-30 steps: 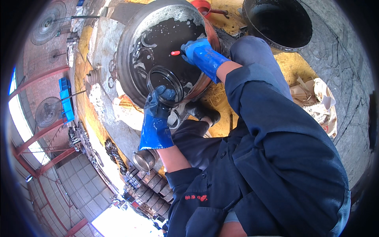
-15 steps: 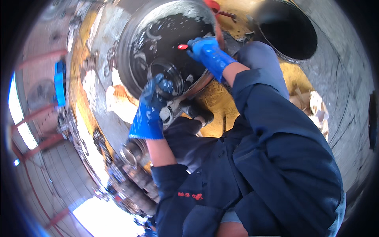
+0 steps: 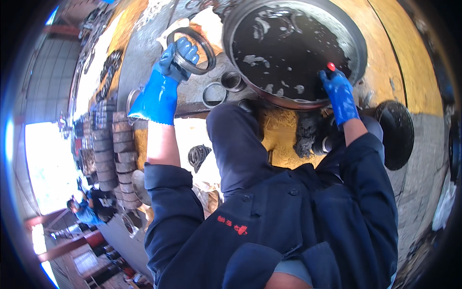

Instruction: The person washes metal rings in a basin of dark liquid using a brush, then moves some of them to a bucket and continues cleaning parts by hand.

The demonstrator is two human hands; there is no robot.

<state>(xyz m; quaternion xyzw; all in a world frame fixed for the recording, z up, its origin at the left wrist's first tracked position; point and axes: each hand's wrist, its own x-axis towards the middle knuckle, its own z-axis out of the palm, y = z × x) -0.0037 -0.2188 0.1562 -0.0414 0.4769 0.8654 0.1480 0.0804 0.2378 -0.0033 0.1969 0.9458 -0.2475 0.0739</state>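
My left hand [image 3: 172, 65], in a blue rubber glove, grips a wet, dark metal ring [image 3: 210, 52] held up to the left of a wide round basin [image 3: 358, 45]. Dark liquid [image 3: 288, 60] with patches of foam fills the basin. At its right near side, my gloved right hand [image 3: 340, 92] is closed around a small object with a rounded red end [image 3: 331, 66]; the rest of that object is hidden. Between the basin and my left arm, a thin metal ring [image 3: 214, 95] lies beside a thicker ring [image 3: 232, 81].
A stained pale cloth [image 3: 204, 29] lies behind the raised ring. Stacks of dark rings [image 3: 103, 154] stand at the left, with a person [image 3: 89, 209] beyond them. On the right is a black round pan [image 3: 397, 137]. A coiled metal piece [image 3: 197, 156] sits near my left knee.
My left hand has lifted the ring out of the basin and carried it left. The right hand stays at the basin with the red-ended object. My view has shifted, placing the basin farther right.
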